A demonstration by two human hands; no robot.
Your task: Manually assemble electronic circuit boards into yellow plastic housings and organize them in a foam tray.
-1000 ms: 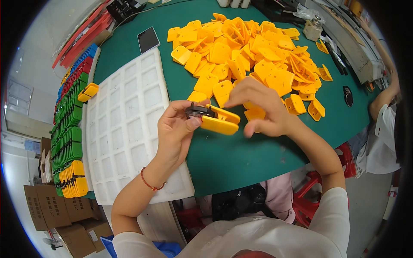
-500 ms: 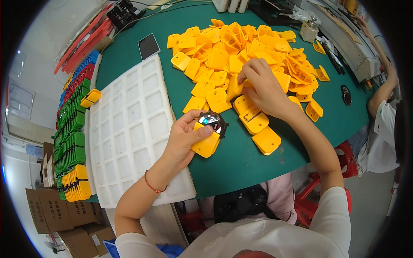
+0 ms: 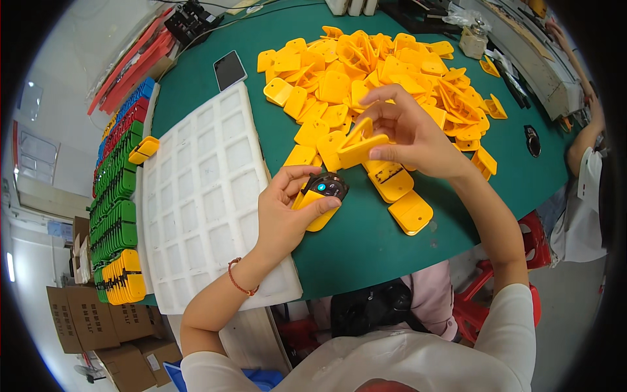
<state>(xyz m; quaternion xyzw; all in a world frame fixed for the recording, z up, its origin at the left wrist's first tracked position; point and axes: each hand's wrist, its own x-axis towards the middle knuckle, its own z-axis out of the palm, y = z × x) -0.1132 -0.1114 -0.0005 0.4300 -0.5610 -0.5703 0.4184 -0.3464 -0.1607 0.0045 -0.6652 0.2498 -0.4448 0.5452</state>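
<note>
My left hand is closed around a yellow plastic piece and a round, black, glossy part that looks like a watch case, with a small blue spot on its face. The thumb presses on the front of the yellow piece. My right hand pinches a V-shaped yellow folded plastic clip at the near edge of a large heap of similar yellow clips. Just below that hand, yellow pieces with black marks lie in a row ending in a plain yellow piece.
A white gridded foam tray lies left, with a phone beyond it. Stacked green pieces and yellow pieces line its left side. A black watch-like object is at the right; another person's arm shows there.
My right hand has drawn back slightly from the heap, bringing out a folded yellow clip. My left hand has turned the black part a little, and its face looks darker.
</note>
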